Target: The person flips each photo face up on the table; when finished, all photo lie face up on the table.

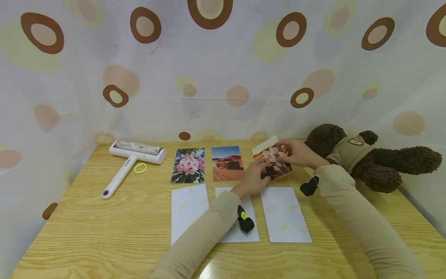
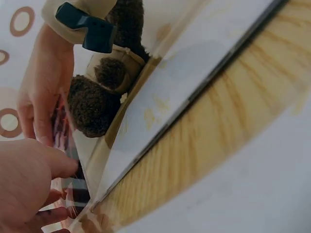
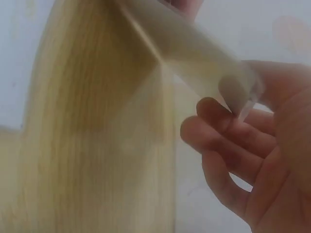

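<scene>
Both hands hold a reddish-brown photo card (image 1: 275,159) at the back of the table, tilted, a pale strip showing along its top. My left hand (image 1: 254,176) grips its near left part, thumb at the edge in the left wrist view. At the card's upper right is my right hand (image 1: 296,153); in the right wrist view its fingers pinch a folded edge of clear film (image 3: 194,82). To the left lie a photo of pink flowers (image 1: 189,166) and a photo of a red truck in a desert (image 1: 227,163).
Three white sheets (image 1: 285,215) with faint yellow print lie in a row nearer me, the middle one partly under my left sleeve. A white lint roller (image 1: 137,152) and yellow ring (image 1: 140,168) are at left. A brown teddy bear (image 1: 366,159) lies beside my right wrist.
</scene>
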Demonstrator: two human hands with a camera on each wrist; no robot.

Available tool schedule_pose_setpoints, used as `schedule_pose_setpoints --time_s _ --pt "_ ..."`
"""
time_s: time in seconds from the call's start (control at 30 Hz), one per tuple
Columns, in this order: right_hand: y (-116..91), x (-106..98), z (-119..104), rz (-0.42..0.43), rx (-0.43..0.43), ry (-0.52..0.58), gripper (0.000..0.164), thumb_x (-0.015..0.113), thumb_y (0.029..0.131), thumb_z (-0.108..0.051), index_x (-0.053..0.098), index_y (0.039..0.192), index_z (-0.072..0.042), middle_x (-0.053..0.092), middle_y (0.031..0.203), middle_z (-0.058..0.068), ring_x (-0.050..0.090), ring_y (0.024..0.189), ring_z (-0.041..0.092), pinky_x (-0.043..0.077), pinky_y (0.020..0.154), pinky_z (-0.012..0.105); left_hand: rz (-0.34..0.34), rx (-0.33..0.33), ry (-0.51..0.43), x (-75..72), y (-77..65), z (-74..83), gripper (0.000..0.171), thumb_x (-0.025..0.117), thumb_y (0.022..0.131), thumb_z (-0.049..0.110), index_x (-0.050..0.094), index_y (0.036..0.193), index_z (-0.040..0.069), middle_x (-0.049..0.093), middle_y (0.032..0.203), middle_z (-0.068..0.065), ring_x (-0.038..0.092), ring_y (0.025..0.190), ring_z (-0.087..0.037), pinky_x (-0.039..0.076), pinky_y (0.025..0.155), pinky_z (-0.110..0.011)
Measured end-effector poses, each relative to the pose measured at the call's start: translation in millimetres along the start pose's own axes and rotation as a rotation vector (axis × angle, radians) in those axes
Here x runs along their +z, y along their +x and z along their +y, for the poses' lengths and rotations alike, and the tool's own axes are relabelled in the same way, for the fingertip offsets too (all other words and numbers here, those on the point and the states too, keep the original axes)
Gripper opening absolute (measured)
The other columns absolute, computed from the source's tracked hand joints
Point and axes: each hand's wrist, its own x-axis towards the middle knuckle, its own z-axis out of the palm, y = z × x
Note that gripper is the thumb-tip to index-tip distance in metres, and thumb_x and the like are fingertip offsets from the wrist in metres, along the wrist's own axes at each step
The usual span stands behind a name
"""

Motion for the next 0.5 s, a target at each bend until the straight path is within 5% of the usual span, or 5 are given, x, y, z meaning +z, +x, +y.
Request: schedule_pose_setpoints --time_s 0.23,0.5 --pt "6.2 22.7 20.5 -0.033 0.041 -0.104 0.066 0.073 0.086 -0.027 0.046 0.136 0.006 0.059 0.075 0.003 0.051 0.062 0.012 0.043 0.057 0.029 -0.113 -0.038 0.106 -5.9 -3.8 -2.3 0.041 0.05 0.092 0.0 0.057 0.132 0.003 0.041 0.149 -0.017 0.04 0.137 -0.031 0.032 0.113 -0.042" --pt "10.9 31.5 25.1 -0.064 0.075 -0.093 0.063 0.067 0.089 -0.018 0.04 0.139 0.009 0.056 0.072 0.007 0.047 0.057 0.014 0.039 0.053 0.028 -0.071 -0.106 0.184 -4.3 -0.9 -0.9 0.036 0.052 0.091 0.0 0.065 0.124 0.006 0.047 0.145 -0.012 0.039 0.138 -0.027 0.014 0.117 -0.056"
